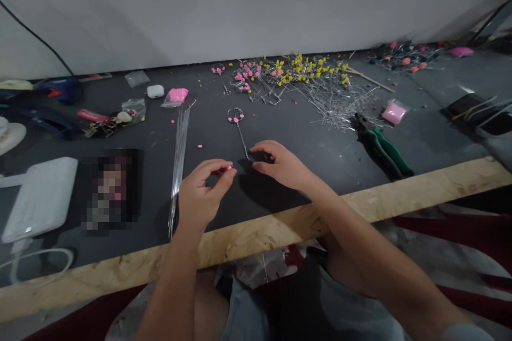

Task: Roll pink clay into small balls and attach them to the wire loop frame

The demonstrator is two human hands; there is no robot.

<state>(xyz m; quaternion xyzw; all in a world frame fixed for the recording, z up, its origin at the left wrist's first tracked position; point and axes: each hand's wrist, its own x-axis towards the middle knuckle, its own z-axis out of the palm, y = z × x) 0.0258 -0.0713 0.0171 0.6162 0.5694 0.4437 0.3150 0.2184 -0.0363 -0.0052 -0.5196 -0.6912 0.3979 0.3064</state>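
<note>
My left hand (204,192) pinches a small pink lump of clay (229,168) between thumb and fingertips. My right hand (282,164) hovers at the lower end of a twisted wire stem, thumb and forefinger apart with nothing visible between them. That stem belongs to a wire piece (236,116) with a round looped head, dotted with pink bits, lying on the dark tabletop. A loose pink crumb (200,146) rests left of it. Beside my left hand lies a bundle of straight wires (181,149).
Behind are heaps of wire stems with yellow tips (298,69) and pink tips (250,74). Green-handled pliers (384,149) and a pink clay packet (394,112) lie right. A white power bank (44,197) and a pixelated object (112,189) are left. A wooden edge (256,242) runs along the front.
</note>
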